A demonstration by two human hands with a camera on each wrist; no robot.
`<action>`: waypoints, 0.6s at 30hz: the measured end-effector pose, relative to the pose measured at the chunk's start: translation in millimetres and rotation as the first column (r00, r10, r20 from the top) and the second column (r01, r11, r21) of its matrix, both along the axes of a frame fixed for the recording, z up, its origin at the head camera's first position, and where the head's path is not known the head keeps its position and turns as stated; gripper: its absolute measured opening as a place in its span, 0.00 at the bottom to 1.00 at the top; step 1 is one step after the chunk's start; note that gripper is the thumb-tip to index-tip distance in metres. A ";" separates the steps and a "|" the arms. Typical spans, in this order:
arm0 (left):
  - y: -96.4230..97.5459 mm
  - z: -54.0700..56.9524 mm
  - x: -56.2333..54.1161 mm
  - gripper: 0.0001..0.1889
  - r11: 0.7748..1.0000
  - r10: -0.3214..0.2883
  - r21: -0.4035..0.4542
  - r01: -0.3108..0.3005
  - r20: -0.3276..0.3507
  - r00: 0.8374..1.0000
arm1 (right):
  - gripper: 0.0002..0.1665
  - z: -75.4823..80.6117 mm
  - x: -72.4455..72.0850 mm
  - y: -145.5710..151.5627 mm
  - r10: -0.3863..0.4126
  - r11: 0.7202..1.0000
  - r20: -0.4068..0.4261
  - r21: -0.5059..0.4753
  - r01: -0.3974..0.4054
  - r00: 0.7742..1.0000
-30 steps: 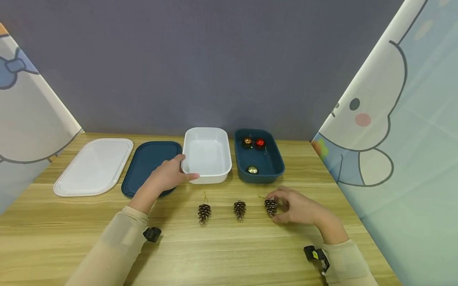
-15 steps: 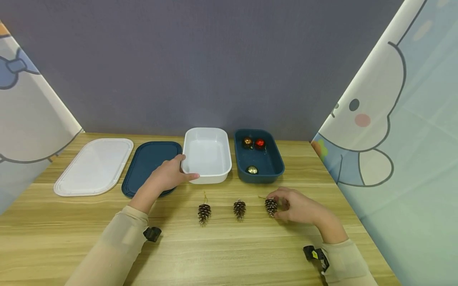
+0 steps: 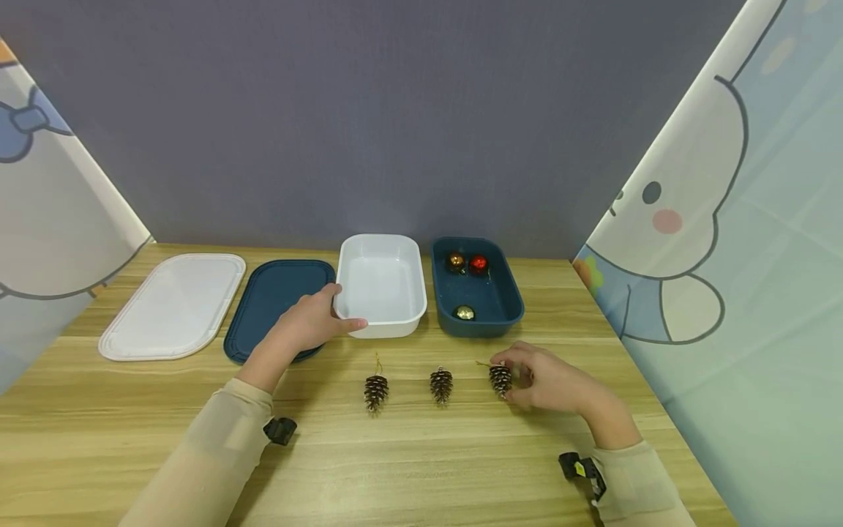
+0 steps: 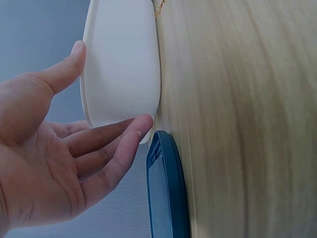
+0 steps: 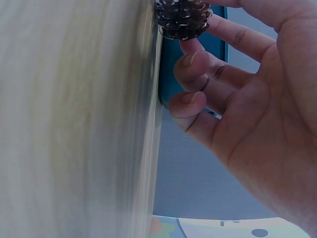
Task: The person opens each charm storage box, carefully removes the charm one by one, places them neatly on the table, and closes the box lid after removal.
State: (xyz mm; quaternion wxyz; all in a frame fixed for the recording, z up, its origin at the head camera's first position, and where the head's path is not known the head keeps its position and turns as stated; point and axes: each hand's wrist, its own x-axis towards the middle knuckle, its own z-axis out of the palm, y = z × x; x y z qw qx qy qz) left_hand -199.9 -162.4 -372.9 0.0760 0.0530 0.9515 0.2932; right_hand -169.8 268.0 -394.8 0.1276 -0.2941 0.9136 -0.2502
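My right hand [image 3: 549,379] pinches the rightmost pine cone [image 3: 500,380] between thumb and fingers, low at the tabletop. In the right wrist view the same brown cone [image 5: 182,19] has white-tipped scales, its upper part cut off by the frame. Two more pine cones, a middle one [image 3: 441,386] and a left one [image 3: 376,394], lie in a row with it. With relaxed fingers my left hand [image 3: 308,322] rests at the near left corner of the white box [image 3: 388,331]. The left wrist view shows the thumb at its rim and the fingers along its side.
Right of the white box stands a dark blue box [image 3: 484,331] holding an orange ball [image 3: 455,260], a red ball [image 3: 478,263] and a gold ball [image 3: 464,313]. A white lid [image 3: 174,307] and a blue lid [image 3: 273,296] lie leftward. A grey panel [image 3: 369,124] closes the back.
The right thumb has moved in against the rightmost pine cone, and the cone has shifted very slightly right. My left hand stays at the white box.
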 end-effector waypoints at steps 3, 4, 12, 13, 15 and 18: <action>-0.1 -0.1 0.1 0.58 1.000 0.000 0.002 0.000 0.003 1.000 | 0.31 0.0 0.3 -0.2 -0.004 1.000 0.005 -0.006 0.004 1.000; -0.3 0.0 0.4 0.58 1.000 -0.001 0.002 0.001 0.004 1.000 | 0.31 -0.1 0.5 -0.2 -0.005 1.000 0.006 -0.008 0.005 1.000; -0.3 -0.1 0.1 0.58 1.000 0.000 0.006 0.000 0.004 1.000 | 0.31 -1.1 2.6 0.1 -0.020 0.999 -0.021 -0.046 0.019 1.000; -0.2 0.2 0.2 0.58 1.000 0.001 0.006 -0.001 0.005 1.000 | 0.31 -0.7 2.8 0.1 -0.024 0.998 -0.026 -0.052 0.023 0.999; 0.0 0.4 0.4 0.58 1.000 0.001 0.007 -0.001 0.007 1.000 | 0.32 1.2 3.6 -0.7 -0.038 0.998 -0.050 -0.057 0.035 0.998; 0.3 -0.4 0.2 0.58 1.000 0.000 0.011 0.000 0.009 1.000 | 0.31 5.8 4.9 -1.5 -0.072 0.993 -0.128 -0.102 0.059 0.989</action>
